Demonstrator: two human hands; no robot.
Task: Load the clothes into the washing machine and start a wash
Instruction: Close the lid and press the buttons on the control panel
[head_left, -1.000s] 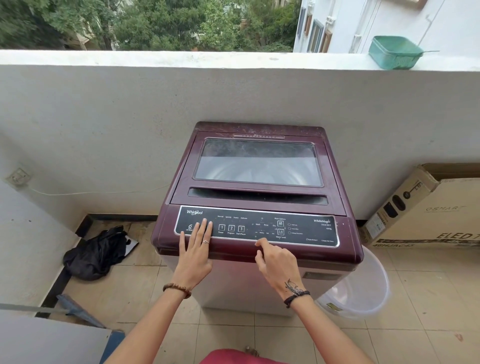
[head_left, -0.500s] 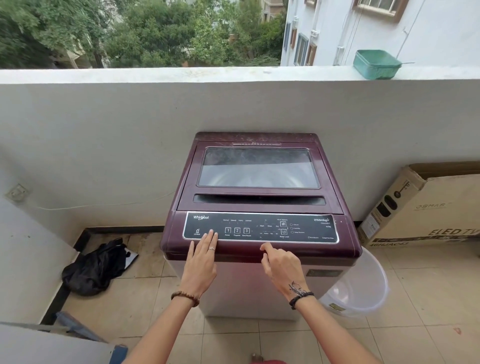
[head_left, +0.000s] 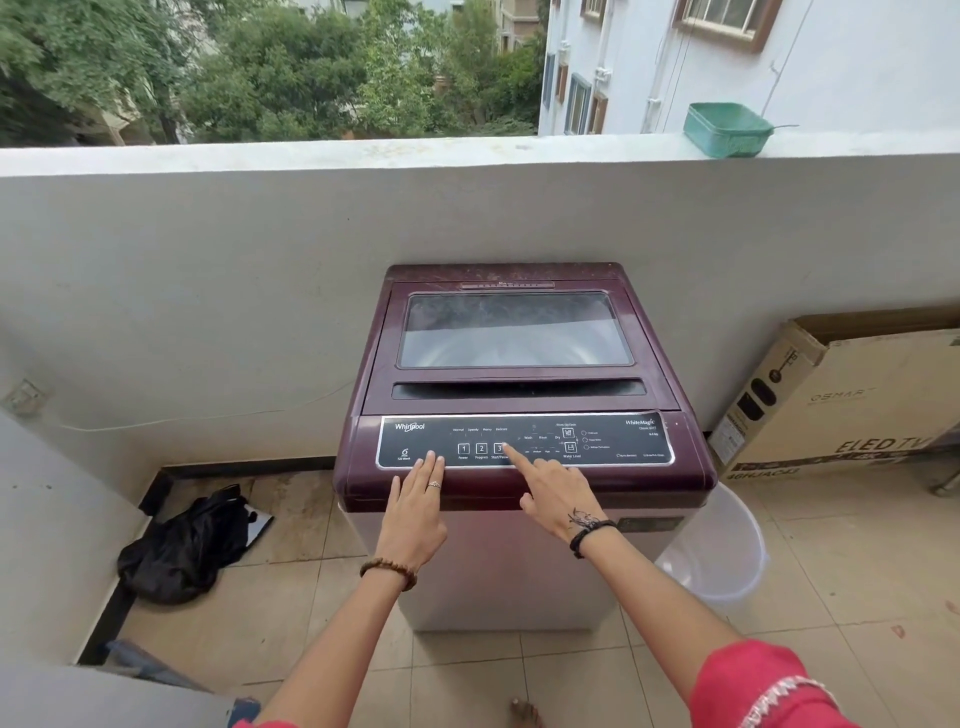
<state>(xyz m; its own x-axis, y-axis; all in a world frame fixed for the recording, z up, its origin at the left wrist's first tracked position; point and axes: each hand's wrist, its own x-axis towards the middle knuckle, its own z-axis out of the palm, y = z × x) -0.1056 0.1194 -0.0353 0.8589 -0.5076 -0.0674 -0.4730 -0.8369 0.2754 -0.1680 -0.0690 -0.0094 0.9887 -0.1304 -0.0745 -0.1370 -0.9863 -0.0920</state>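
Observation:
A top-loading washing machine (head_left: 493, 577) with a maroon top stands against the balcony wall. Its glass lid (head_left: 514, 332) is down, and no clothes can be made out through it. My left hand (head_left: 415, 512) lies flat on the machine's front edge, its straight fingertips touching the lower left of the black control panel (head_left: 613, 441). My right hand (head_left: 558, 493) points with a straight index finger, and the tip touches button 3 (head_left: 497, 448), marked Start/Pause. Its other fingers are curled and hold nothing.
A black bundle (head_left: 182, 551) lies on the tiled floor left of the machine. A translucent bucket (head_left: 727, 556) stands at its right side, with a cardboard TV box (head_left: 857, 400) leaning on the wall behind. A green tub (head_left: 727, 130) sits on the parapet.
My right index finger has moved left and up across the panel onto button 3. My left hand has stayed at the panel's lower left edge. The camera has pulled back.

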